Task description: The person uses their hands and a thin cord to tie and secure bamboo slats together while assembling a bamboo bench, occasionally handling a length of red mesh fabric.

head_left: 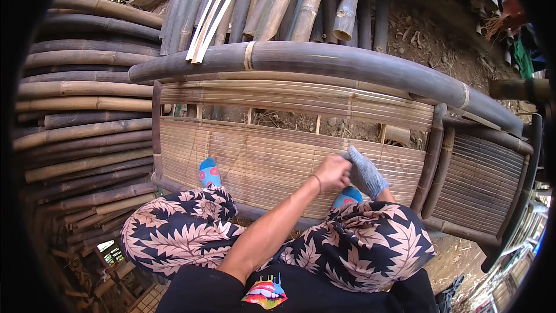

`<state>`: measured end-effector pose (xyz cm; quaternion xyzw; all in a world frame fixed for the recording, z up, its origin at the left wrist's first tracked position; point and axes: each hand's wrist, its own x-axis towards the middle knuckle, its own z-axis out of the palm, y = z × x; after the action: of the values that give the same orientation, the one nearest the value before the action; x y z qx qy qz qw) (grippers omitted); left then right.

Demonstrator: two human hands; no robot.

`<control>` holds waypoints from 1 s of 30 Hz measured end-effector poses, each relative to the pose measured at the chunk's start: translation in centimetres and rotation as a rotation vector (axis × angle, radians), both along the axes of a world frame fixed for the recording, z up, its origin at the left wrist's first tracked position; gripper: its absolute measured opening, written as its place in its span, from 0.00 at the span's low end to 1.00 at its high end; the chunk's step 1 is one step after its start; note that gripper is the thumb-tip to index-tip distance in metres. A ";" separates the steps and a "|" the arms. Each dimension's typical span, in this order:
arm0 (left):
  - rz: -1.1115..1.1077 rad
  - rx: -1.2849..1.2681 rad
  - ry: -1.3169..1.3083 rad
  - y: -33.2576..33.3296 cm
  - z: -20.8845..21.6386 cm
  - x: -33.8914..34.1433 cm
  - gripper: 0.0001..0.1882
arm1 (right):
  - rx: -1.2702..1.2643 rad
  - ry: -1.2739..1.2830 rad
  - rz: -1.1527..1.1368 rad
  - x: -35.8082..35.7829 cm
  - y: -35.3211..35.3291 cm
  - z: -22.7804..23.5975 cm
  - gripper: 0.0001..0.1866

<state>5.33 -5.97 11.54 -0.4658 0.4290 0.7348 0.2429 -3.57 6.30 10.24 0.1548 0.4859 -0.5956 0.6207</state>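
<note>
My bare left hand, a dark band at its wrist, is closed right beside my right hand. A grey knit glove covers my right hand, its fingers stretched out toward the far left. The fingers of my left hand meet the edge of the glove; what they pinch, if anything, is hidden. Both hands are above a long bamboo frame with a slatted panel. My feet, in blue patterned socks, rest on the slats.
A thick dark bamboo pole runs along the frame's far side. Stacked bamboo poles lie to the left, and cut lengths lie beyond. Pale split strips lean across the pole. A gap between slats shows the ground.
</note>
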 end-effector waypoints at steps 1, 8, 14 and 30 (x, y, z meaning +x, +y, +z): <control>-0.414 -0.123 0.260 1.0 1.1 0.0 0.16 | -0.003 -0.144 0.052 -0.1 -1.3 0.2 0.19; -0.380 -0.080 0.756 -4.9 0.5 2.1 0.39 | 0.159 0.995 0.489 -3.8 -4.9 19.6 0.09; 0.194 -0.582 0.379 -11.6 -5.6 2.6 0.31 | 0.835 1.297 -0.008 -8.3 2.9 19.7 0.10; -0.768 -0.658 0.180 -15.1 -8.5 -1.3 0.14 | 0.275 1.140 0.832 -2.0 -12.7 -5.0 0.18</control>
<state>3.99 -21.10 3.00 -0.2611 0.7969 0.4560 0.2981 -5.55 -6.44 5.20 -0.3016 0.8237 -0.2312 0.4208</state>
